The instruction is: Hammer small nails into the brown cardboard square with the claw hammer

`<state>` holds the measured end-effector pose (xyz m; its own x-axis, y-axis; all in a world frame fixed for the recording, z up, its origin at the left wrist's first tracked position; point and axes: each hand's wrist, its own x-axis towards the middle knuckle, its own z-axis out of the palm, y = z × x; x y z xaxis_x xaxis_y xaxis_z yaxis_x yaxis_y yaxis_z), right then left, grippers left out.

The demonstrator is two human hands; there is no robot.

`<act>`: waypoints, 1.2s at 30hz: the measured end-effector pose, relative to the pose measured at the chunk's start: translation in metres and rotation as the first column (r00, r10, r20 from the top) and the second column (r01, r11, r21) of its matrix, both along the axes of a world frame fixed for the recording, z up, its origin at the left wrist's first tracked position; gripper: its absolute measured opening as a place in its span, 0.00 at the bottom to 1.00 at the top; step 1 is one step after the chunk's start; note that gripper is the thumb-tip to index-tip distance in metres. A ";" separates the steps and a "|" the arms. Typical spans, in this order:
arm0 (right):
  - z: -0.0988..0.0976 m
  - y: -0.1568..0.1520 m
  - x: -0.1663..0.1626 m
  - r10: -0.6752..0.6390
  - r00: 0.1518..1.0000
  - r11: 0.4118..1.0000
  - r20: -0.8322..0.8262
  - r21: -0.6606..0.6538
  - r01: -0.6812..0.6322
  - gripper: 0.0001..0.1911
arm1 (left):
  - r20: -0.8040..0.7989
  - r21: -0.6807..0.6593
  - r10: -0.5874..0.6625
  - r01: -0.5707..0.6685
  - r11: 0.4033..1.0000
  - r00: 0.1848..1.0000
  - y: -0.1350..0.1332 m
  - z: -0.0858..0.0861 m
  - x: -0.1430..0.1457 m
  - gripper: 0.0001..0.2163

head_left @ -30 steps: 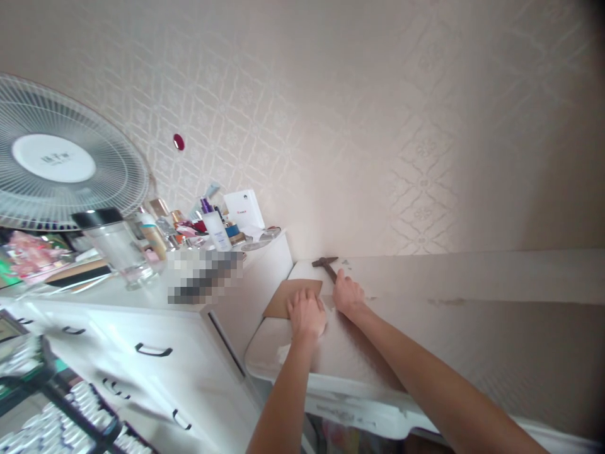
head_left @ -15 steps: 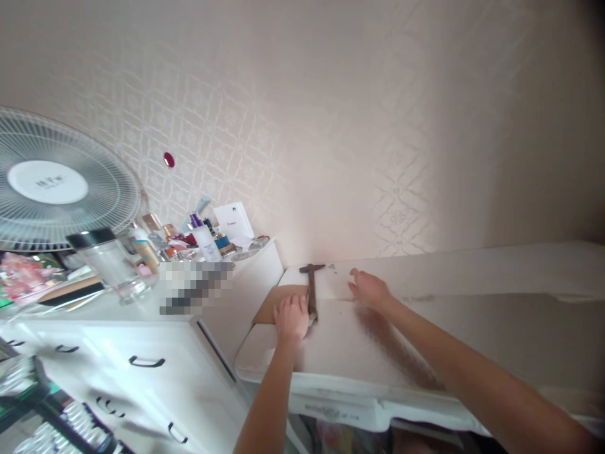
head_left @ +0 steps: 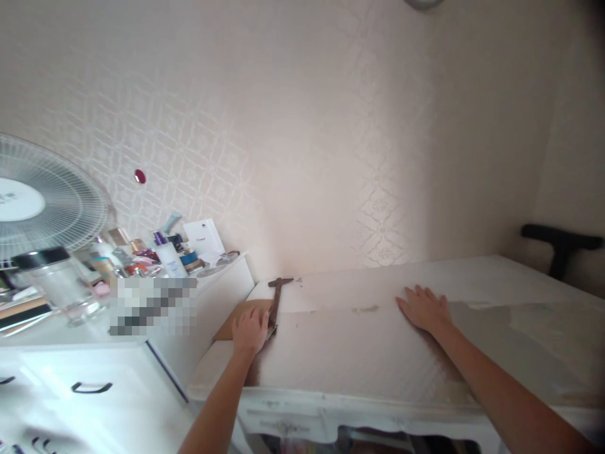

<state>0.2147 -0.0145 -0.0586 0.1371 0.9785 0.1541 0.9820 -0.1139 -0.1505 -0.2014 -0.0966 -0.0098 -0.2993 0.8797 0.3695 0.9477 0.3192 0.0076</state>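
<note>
My left hand (head_left: 250, 328) lies palm down on a brown cardboard piece (head_left: 227, 323) at the left end of the white table (head_left: 340, 353), fingers spread and pointing away from me. Just right of its fingertips lies a hammer (head_left: 278, 299) with a dark head and a brown handle; the handle's lower end is beside my fingers. A small dark item by the handle's end is too unclear to name. Farther right, my right hand (head_left: 425, 308) has its fingers apart and is low over or on the tabletop, holding nothing.
To the left, a white drawer cabinet (head_left: 222, 296) carries a clear jar with a black lid (head_left: 61, 284), several cosmetic bottles, a white box (head_left: 204, 239) and a fan (head_left: 70, 195). Small bits (head_left: 299, 282) lie beyond the hammer. A black T-shaped object (head_left: 560, 246) stands at right.
My right hand has moved right along the table, away from the hammer, and its fingers have spread. My left hand stays on the cardboard. The view has turned right.
</note>
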 end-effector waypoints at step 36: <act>0.013 -0.010 -0.005 0.175 0.984 0.984 -0.036 0.051 -0.173 0.27 | 0.212 -0.169 -0.346 0.382 0.908 0.914 0.052 -0.014 0.200 0.23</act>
